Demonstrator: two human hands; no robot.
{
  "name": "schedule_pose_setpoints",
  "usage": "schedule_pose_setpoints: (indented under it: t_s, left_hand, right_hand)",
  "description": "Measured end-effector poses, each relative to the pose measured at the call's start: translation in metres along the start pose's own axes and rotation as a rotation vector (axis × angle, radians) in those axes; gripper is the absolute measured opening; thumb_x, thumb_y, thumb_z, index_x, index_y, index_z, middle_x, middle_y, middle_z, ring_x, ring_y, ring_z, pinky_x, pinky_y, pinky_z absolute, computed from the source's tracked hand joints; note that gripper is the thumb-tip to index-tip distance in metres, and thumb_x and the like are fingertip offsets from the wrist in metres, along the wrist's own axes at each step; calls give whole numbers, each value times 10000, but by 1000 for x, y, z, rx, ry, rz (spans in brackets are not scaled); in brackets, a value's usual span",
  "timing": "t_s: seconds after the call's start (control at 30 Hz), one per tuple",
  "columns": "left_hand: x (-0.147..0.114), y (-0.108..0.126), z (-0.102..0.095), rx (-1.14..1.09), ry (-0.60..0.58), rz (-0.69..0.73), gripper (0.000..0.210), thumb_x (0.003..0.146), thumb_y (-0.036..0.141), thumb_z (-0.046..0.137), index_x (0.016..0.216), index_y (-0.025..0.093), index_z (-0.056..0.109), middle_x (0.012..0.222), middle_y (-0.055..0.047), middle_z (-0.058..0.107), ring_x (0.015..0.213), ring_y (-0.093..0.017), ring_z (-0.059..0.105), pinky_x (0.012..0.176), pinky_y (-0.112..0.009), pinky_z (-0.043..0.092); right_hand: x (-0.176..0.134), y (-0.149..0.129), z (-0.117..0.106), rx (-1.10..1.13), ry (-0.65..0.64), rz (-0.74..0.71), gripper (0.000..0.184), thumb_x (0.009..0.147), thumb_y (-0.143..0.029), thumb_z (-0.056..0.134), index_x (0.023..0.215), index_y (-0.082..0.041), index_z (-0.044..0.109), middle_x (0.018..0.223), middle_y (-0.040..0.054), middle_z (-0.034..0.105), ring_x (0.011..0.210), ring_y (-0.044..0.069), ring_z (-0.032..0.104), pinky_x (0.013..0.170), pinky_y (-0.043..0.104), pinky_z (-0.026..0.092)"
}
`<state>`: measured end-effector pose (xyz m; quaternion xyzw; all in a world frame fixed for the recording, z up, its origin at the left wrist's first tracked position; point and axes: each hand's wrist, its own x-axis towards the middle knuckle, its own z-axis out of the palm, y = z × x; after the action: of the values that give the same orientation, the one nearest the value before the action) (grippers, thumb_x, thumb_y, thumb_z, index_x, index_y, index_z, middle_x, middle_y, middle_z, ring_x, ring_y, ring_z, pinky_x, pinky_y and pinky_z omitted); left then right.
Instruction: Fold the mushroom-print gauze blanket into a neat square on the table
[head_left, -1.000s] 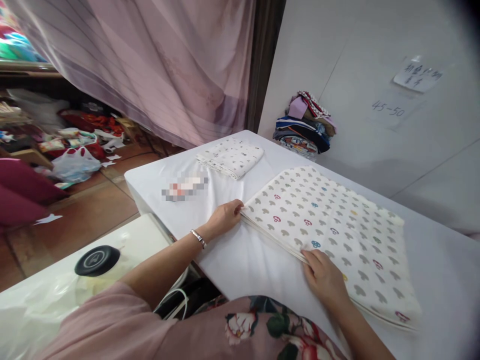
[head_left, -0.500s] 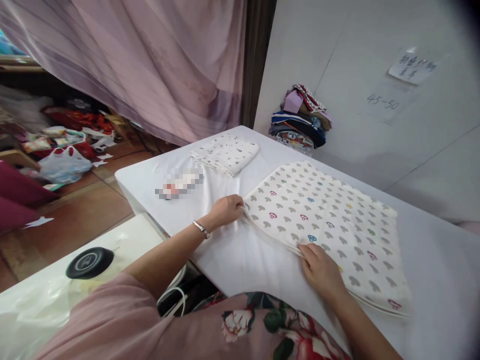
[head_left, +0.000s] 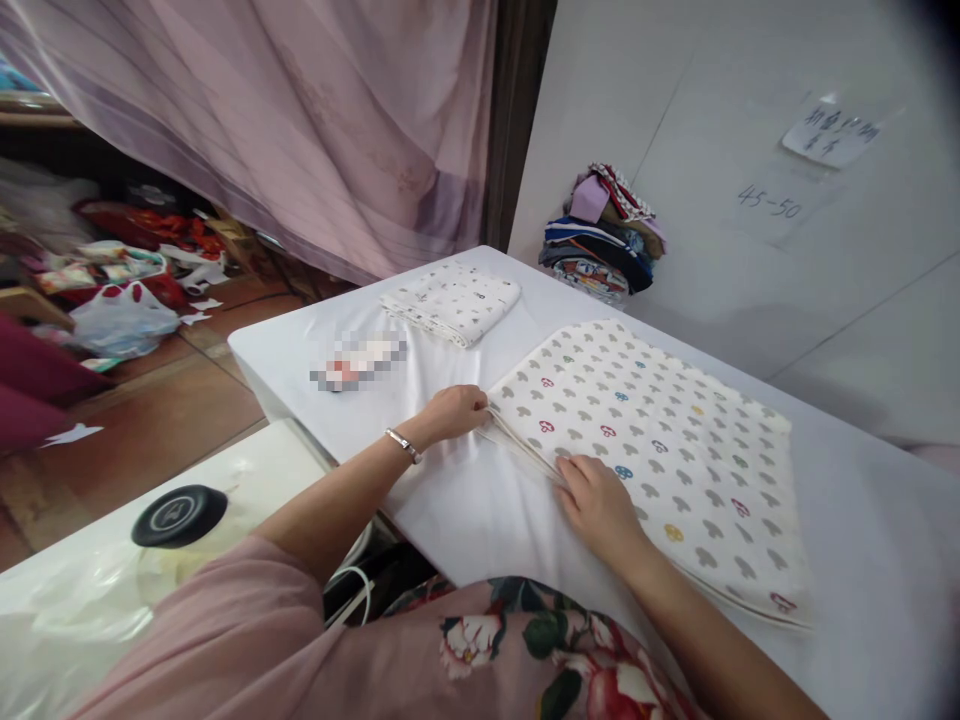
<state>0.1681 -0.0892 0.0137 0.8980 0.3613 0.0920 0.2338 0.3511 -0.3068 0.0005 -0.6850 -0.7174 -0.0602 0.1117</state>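
A white cotton cloth (head_left: pixel 667 440) with grey mushroom prints and a few coloured ones lies folded flat in layers. Its left corner is pinched between the thumb and fingers of my left hand (head_left: pixel 456 412). Along the near edge, a short way to the right of that corner, my right hand (head_left: pixel 600 505) has its fingers closed over the border, with the thumb side hidden. Farther back lies a smaller folded white cloth (head_left: pixel 454 305) with tiny dark prints, apart from both hands.
Both cloths rest on a white-covered table (head_left: pixel 450 520). A blurred-out item (head_left: pixel 358 362) lies at its left. A black-lidded jar (head_left: pixel 180 515) stands on a lower white surface. Folded clothes (head_left: pixel 600 240) are stacked by the wall, and a pink curtain (head_left: pixel 337 130) hangs behind.
My right hand has slid left along the cloth's near edge, closer to my left hand. The left hand keeps its hold on the corner.
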Motion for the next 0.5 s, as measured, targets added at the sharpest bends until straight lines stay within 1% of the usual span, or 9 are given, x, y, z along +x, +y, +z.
schedule_pose_setpoints:
  t_s: [0.17, 0.27, 0.33, 0.4, 0.47, 0.5]
  left_hand:
    - [1, 3, 0, 11, -3, 9, 145, 732, 289, 508, 622, 204, 550, 666, 9, 582, 566, -127, 495, 526, -255, 330]
    - [-2, 3, 2, 6, 27, 10, 110, 739, 268, 514, 671, 204, 571, 726, 5, 600, 615, -133, 522, 558, -254, 360]
    - [-6, 4, 2, 1, 79, 42, 81, 738, 245, 530, 769, 207, 596, 820, -4, 614, 680, -143, 548, 600, -257, 389]
    - [-14, 7, 3, 17, 169, 103, 149, 743, 225, 547, 881, 204, 599, 919, -23, 607, 761, -157, 561, 648, -265, 412]
    - [-23, 12, 4, 57, 259, 196, 158, 769, 214, 545, 918, 191, 593, 947, -44, 592, 827, -171, 556, 699, -279, 423]
    - [-28, 15, 6, 84, 275, 258, 128, 792, 212, 533, 901, 187, 596, 930, -48, 589, 840, -173, 550, 719, -285, 423]
  right_hand:
    - [33, -13, 12, 9, 20, -17, 278, 890, -217, 443, 1138, -171, 559, 911, 85, 588, 843, 226, 538, 721, 342, 446]
    - [41, -14, 21, 40, 30, 12, 258, 903, -187, 414, 1091, -173, 590, 886, 78, 603, 838, 212, 558, 701, 315, 450]
    - [44, -11, 25, 112, 43, 53, 238, 912, -186, 401, 1028, -188, 609, 883, 64, 615, 846, 195, 573, 711, 295, 454]
    - [45, -7, 28, 200, 66, 89, 225, 917, -205, 402, 1001, -201, 610, 901, 51, 629, 862, 183, 585, 737, 284, 459]
    - [45, -3, 31, 258, 90, 114, 219, 916, -218, 407, 1003, -204, 607, 928, 48, 640, 879, 181, 593, 760, 286, 463]
    - [45, -2, 31, 275, 98, 122, 219, 914, -221, 410, 1009, -204, 606, 938, 49, 644, 884, 184, 596, 766, 289, 464]
